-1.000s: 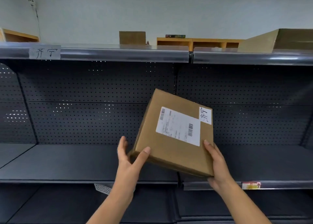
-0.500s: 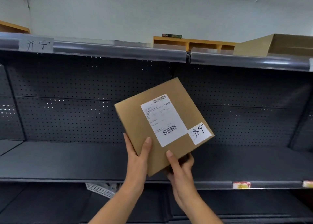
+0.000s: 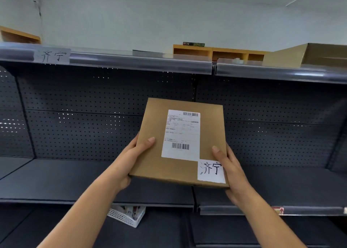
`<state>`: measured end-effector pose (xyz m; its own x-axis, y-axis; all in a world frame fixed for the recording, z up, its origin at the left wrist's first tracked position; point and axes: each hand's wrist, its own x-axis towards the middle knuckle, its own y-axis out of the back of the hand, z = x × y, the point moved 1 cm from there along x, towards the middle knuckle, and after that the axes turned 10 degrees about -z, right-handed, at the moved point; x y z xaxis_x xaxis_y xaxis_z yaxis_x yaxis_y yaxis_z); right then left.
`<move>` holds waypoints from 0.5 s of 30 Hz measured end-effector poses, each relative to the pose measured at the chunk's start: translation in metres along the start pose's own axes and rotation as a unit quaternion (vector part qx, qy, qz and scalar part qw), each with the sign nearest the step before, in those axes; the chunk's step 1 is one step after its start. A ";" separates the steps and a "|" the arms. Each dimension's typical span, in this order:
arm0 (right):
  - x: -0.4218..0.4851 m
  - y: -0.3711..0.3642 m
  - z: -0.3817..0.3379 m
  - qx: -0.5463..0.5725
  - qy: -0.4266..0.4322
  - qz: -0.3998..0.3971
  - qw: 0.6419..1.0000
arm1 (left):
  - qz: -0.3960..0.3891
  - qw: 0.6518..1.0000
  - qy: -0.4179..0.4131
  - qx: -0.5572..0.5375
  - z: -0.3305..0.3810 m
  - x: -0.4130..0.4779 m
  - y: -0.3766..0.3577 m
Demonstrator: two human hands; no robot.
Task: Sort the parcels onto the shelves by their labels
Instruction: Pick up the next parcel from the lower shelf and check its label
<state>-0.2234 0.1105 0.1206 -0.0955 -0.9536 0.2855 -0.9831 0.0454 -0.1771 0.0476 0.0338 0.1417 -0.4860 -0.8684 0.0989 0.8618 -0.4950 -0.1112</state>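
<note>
I hold a flat brown cardboard parcel [image 3: 154, 153] in front of the dark shelf unit, face towards me, squared up. It bears a white shipping label with barcodes and a small handwritten white tag at its lower right corner. My left hand [image 3: 129, 159] grips its left edge, thumb on the front. My right hand [image 3: 231, 170] grips its right edge beside the tag. A handwritten shelf label [image 3: 53, 56] with matching characters is stuck on the upper shelf rail [image 3: 142, 63] at the left. The middle shelf [image 3: 56, 180] lies below and behind the parcel.
An open cardboard box [image 3: 309, 55] stands on the top shelf at the right. Wooden cubbies [image 3: 217, 52] sit behind it against the wall. A white mesh basket [image 3: 127, 216] rests on the lower shelf under my left forearm. A perforated back panel [image 3: 84, 116] closes the shelf.
The parcel has turned from a tilted diamond pose to upright with its label straight. My right hand moved from under the bottom corner to the right edge; my left hand stays on the left side.
</note>
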 end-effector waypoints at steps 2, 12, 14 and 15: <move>-0.001 0.002 0.001 0.026 0.016 0.020 0.999 | 0.037 0.999 -0.021 -0.026 -0.004 0.002 -0.003; -0.022 0.016 0.008 0.011 0.034 0.017 0.999 | 0.035 0.987 -0.147 0.063 -0.032 -0.030 -0.029; -0.029 0.017 0.008 -0.008 0.042 0.019 0.999 | 0.045 0.986 -0.154 0.055 -0.034 -0.036 -0.029; -0.031 0.017 0.008 -0.014 0.044 0.020 0.999 | 0.045 0.985 -0.158 0.048 -0.035 -0.038 -0.029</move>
<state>-0.2362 0.1389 0.1007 -0.1472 -0.9209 0.3611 -0.9820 0.0923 -0.1647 0.0361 0.0803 0.1066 -0.3507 -0.8482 0.3970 0.9164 -0.3981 -0.0411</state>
